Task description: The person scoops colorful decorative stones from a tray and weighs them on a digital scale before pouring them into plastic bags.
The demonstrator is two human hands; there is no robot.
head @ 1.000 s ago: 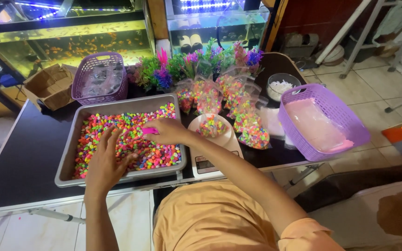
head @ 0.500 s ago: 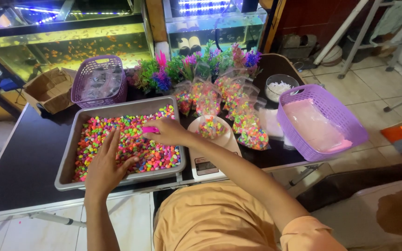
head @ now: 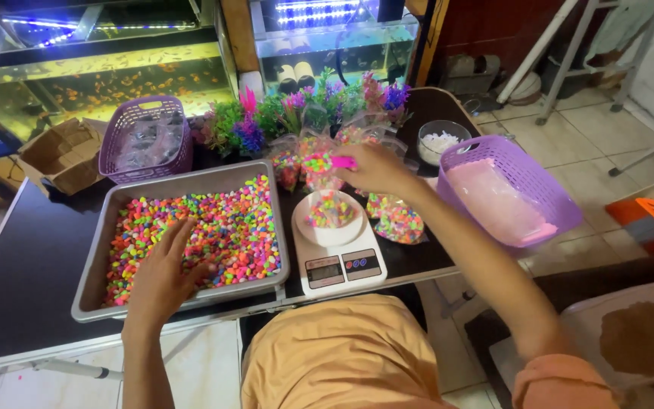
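We see the left hand (head: 162,274), fingers spread flat, resting on the coloured gravel (head: 213,227) in the metal tray (head: 92,257) at the table's (head: 17,303) front edge. The right hand (head: 376,168) pinches a pink scoop (head: 342,162), heaped with gravel, above the white bowl (head: 330,220) on the kitchen scale (head: 338,265), just beside the tray. Filled bags (head: 399,223) lie behind the scale; a purple basket (head: 509,189) overhangs the right edge.
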